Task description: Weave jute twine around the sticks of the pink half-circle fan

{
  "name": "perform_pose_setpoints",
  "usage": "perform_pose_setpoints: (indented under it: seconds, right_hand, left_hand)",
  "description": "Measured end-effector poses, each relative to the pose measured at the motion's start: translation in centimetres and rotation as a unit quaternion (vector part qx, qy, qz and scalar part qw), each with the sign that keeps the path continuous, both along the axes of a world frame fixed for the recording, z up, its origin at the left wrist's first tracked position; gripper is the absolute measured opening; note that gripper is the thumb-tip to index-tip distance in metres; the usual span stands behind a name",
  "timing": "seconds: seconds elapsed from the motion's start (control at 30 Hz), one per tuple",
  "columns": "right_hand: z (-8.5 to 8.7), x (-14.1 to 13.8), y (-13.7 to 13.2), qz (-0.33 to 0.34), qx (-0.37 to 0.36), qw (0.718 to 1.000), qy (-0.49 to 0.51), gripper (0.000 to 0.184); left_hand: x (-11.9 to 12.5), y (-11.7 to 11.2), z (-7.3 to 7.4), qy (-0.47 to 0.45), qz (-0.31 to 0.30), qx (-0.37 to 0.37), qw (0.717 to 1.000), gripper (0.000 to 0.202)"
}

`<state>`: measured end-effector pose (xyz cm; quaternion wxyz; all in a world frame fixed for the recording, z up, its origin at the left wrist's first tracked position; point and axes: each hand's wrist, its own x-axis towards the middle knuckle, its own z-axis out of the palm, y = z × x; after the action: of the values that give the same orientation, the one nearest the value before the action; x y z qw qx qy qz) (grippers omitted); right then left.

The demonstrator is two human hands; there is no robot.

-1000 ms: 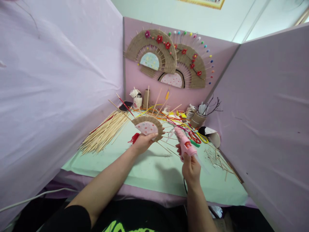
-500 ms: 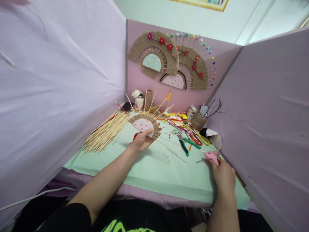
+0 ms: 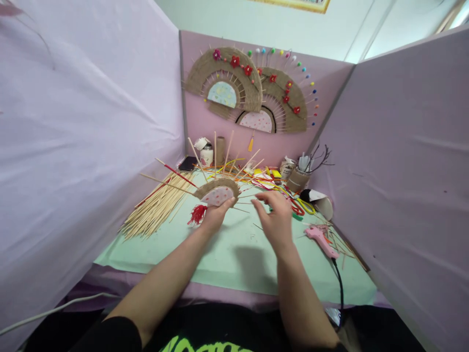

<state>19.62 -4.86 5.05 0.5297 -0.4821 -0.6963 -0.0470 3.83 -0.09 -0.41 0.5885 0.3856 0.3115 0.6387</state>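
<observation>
My left hand (image 3: 217,215) is closed around the lower right edge of a half-round fan (image 3: 217,189). The fan has a pink dotted centre, a twine-wrapped band and thin sticks spreading outward; one stick is partly red. A red tassel (image 3: 198,214) hangs beside my left wrist. My right hand (image 3: 274,215) hovers just right of the fan, thumb and index finger a little apart at the tips of its right-hand sticks. No held object shows in it. A pink glue gun (image 3: 321,241) lies on the table to the right, its black cord running off the front edge.
A heap of thin sticks (image 3: 157,208) lies at the left. Coloured cords (image 3: 264,181) and a jar (image 3: 206,155) stand along the back. At right are a white cone (image 3: 322,205) and a pot with twigs (image 3: 298,180). Two finished fans (image 3: 252,88) hang on the back panel.
My right hand has let go of the glue gun and moved left to the fan's sticks. The fan has tilted in my left hand, and the red tassel now shows more fully.
</observation>
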Motion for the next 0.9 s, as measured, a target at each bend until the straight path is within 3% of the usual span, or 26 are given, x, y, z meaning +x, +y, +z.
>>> perform_pose_setpoints:
  seconds: [0.13, 0.23, 0.33, 0.47, 0.7, 0.9]
  right_hand:
    - [-1.4, -3.9, 1.6, 0.004, 0.055, 0.996, 0.07, 0.016]
    - [-3.1, -3.5, 2.3, -0.007, 0.095, 0.992, 0.086, 0.015]
    - [-3.9, -2.6, 2.6, -0.016, 0.116, 0.99, 0.084, 0.014]
    - [-4.2, -2.0, 2.7, -0.03, 0.142, 0.986, 0.082, 0.012]
    - [-4.0, -2.2, 2.8, -0.043, 0.148, 0.985, 0.074, 0.008]
    - [-4.1, -2.3, 2.9, -0.051, 0.132, 0.987, 0.069, 0.011]
  left_hand:
    - [-0.2, -0.5, -0.3, 0.119, 0.07, 0.016, 0.99, 0.029]
    - [0.0, -0.8, -0.3, 0.165, 0.071, 0.037, 0.983, 0.029]
    - [0.4, -0.8, -0.3, 0.146, 0.044, 0.062, 0.986, 0.031]
    - [0.6, -0.8, -0.3, 0.14, 0.008, 0.114, 0.983, 0.033]
    - [0.4, -0.8, -0.5, 0.287, 0.045, 0.129, 0.948, 0.039]
    - [0.6, -1.1, -0.2, 0.291, 0.045, 0.147, 0.944, 0.036]
